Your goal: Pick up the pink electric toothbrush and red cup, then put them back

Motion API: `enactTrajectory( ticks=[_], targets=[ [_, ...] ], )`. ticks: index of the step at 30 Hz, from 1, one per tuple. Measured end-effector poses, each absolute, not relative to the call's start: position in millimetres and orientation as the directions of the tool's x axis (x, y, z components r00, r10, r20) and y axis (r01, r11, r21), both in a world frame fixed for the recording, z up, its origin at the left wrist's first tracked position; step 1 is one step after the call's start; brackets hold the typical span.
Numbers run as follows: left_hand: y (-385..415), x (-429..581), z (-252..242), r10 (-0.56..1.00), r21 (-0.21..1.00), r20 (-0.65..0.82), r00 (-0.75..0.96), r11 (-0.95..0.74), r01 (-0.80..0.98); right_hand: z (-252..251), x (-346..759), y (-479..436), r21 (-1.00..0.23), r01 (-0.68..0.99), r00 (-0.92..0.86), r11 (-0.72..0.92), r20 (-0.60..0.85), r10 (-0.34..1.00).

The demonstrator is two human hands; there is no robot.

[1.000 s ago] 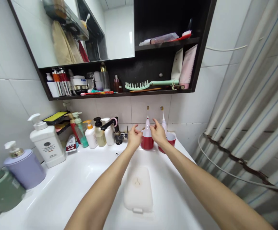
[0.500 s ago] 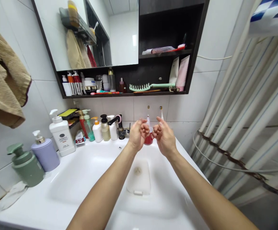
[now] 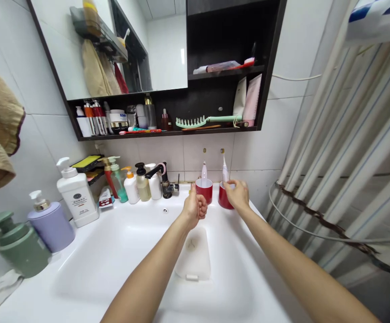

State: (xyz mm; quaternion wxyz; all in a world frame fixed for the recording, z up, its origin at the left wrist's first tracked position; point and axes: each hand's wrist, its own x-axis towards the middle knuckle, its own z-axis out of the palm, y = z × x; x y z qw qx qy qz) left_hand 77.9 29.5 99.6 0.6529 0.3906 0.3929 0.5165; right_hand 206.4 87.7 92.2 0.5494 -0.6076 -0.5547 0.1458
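Two red cups stand side by side at the sink's back right edge. The left cup (image 3: 204, 192) holds a pinkish electric toothbrush (image 3: 204, 172); the right cup (image 3: 225, 201) holds a white one (image 3: 225, 172). My right hand (image 3: 238, 194) is at the rim of the right cup, thumb and fingers brought close together beside the toothbrush; whether they grip the rim is hidden. My left hand (image 3: 195, 208) hovers over the basin just in front of the left cup, fingers curled in and thumb up, with nothing seen in it.
A black faucet (image 3: 165, 181) rises behind the white basin (image 3: 114, 251), where a translucent tray (image 3: 193, 262) lies. Pump bottles (image 3: 77, 197) line the back and left edge. Above hangs a mirror cabinet (image 3: 228, 131) with a green hairbrush (image 3: 191, 122). White pipes (image 3: 343, 148) stand right.
My right hand has moved right and a little down to the right cup, and my left hand has dropped lower. The hands are farther apart, and both cups now show.
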Motion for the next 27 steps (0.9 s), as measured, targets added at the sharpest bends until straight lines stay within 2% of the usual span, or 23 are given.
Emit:
enactTrajectory(
  ticks=[4,8,12,16,20,22,27],
  targets=[
    [32,77,75,0.972,0.913,-0.201,0.122,0.231,-0.336,71,228,115,-0.773,0.619,0.318,0.14,0.409,0.855],
    [33,76,65,0.976,0.94,-0.191,0.103,0.212,-0.268,59,236,111,-0.703,0.699,0.238,0.132,0.403,0.884],
    [32,76,66,0.995,0.98,-0.101,0.007,0.101,-0.172,58,244,78,-0.629,0.754,0.138,0.188,0.432,0.891],
    [34,83,69,0.993,0.995,0.067,-0.093,-0.074,-0.065,58,244,36,-0.573,0.763,-0.023,0.298,0.437,0.899],
    [39,93,65,0.965,0.967,0.254,-0.063,-0.255,-0.012,47,225,8,-0.573,0.711,-0.2,0.408,0.392,0.898],
    [40,94,57,0.961,0.962,0.274,-0.027,-0.273,0.013,38,212,0,-0.587,0.679,-0.262,0.441,0.368,0.892],
    [41,79,35,0.975,0.971,0.221,0.0,-0.22,0.097,20,183,-5,-0.61,0.625,-0.346,0.487,0.343,0.873]
  ],
)
